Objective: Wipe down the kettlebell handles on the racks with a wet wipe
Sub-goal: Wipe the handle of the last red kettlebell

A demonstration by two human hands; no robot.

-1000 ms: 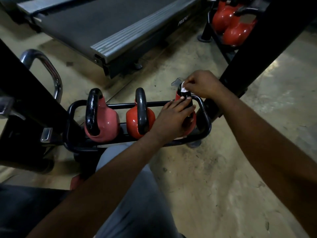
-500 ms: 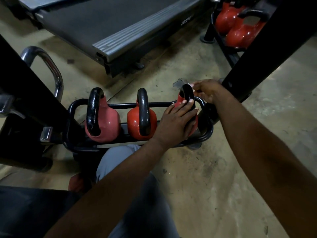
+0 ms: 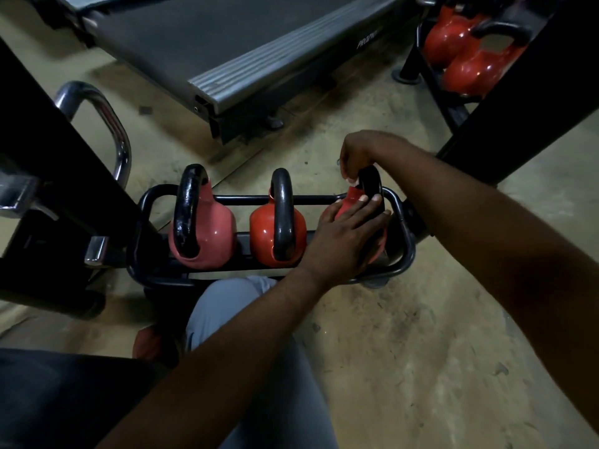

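Note:
Three red kettlebells with black handles stand in a low black rack [image 3: 142,215]: a pale one [image 3: 214,234] at the left, a middle one [image 3: 259,234], and a right one whose handle [image 3: 372,186] sticks up between my hands. My left hand [image 3: 343,241] lies flat on the right kettlebell, with straight fingers against the handle. My right hand [image 3: 359,153] curls over the handle's top from the far side. It pinches a white wet wipe [image 3: 352,182], of which only a small edge shows.
A treadmill deck [image 3: 227,37] lies on the floor beyond the rack. More red kettlebells [image 3: 466,66] sit in a second rack at the top right, behind a slanted black beam [image 3: 518,102]. A chrome bar [image 3: 110,124] and a black frame [image 3: 48,176] stand at the left. My grey-trousered knee [image 3: 233,306] is just before the rack.
My right hand slid with the wipe from the handle's top to its right side, then back up over the top toward the left. My left hand stayed on the kettlebell.

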